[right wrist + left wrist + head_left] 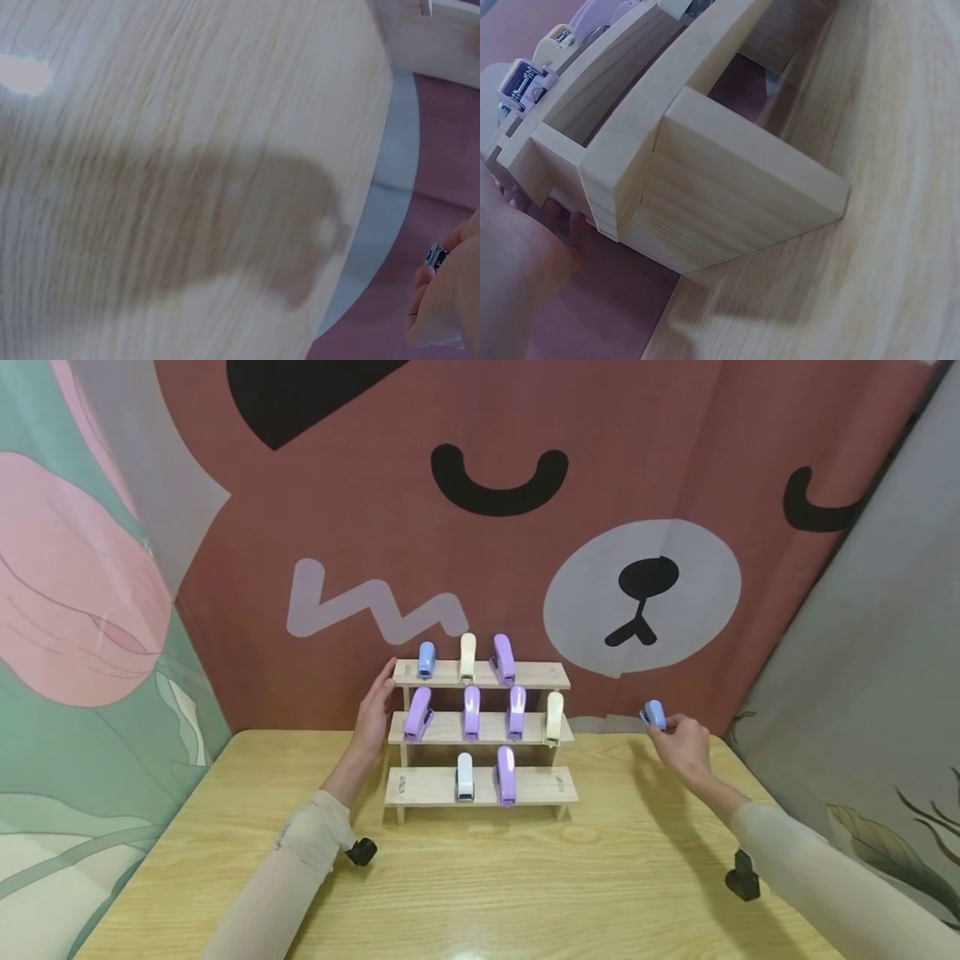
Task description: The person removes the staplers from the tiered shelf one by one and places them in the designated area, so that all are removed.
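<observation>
My right hand (681,745) pinches a small blue stapler (655,713) in the air, to the right of a three-tier wooden display rack (431,785). In the right wrist view only the metal end of that stapler (436,256) shows past my fingers. My left hand (372,718) rests against the rack's left side near the top tier, fingers extended along it. On the top tier stand a blue stapler (427,659), a cream stapler (468,657) and a purple stapler (503,658). Several purple staplers and a cream stapler (553,718) occupy the middle tier.
On the bottom tier are a pale blue stapler (465,776) and a purple stapler (506,774). The rack stands on a wood-grain table (480,877). Behind the table hangs a curtain (360,510) printed with a bear face. A grey curtain (847,677) borders the right side.
</observation>
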A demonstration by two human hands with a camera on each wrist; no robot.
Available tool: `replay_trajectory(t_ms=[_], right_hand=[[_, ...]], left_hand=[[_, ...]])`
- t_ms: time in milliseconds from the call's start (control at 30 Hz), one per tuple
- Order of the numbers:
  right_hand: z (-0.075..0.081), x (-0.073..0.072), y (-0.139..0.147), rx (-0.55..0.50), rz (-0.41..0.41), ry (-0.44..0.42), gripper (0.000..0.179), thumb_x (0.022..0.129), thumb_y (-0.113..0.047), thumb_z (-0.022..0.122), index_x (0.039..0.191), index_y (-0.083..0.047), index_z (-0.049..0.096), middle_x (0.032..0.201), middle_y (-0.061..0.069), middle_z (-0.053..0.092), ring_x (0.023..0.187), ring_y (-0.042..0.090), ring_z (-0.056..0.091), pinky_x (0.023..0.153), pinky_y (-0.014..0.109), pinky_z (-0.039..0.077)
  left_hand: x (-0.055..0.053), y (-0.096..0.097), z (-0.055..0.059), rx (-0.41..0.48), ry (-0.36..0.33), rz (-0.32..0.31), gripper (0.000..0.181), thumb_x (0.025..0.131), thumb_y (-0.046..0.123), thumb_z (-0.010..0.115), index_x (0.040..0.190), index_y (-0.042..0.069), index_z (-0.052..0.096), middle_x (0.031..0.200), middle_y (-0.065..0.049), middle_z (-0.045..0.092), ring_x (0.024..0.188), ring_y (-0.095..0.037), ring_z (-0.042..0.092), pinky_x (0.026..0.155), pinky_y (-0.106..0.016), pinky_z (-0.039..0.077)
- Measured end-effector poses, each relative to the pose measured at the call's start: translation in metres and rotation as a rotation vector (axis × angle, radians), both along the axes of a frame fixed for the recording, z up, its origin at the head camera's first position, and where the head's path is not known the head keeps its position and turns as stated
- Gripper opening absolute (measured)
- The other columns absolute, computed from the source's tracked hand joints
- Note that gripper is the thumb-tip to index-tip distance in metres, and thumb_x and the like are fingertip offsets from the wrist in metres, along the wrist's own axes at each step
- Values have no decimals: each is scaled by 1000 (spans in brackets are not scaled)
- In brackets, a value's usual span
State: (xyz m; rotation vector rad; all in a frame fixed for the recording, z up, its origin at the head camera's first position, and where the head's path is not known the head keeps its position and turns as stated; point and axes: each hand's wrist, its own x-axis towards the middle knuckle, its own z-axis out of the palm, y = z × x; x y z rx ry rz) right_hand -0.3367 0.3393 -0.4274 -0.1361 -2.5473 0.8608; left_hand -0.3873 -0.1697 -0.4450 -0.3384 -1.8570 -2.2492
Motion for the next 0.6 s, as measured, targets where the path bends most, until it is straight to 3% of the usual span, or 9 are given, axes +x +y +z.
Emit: replay_trajectory(t_ms=[367,600], right_hand=[[-24,-4,29,27,-12,43,25,92,-8,65,95,17,68,73,18,67,67,30,59,58,38,45],[-41,-5,43,55,2,29,30,94,-11,65,98,19,67,78,21,65,69,31,58,58,38,45]], left_hand=[[1,0,1,-18,23,14,52,106,48,47,157,37,41,161,11,33,150,-19,18,118,-57,9],[1,0,-2,-19,8,15,51,106,50,47,156,41,42,161,15,32,150,-16,16,118,-57,9]])
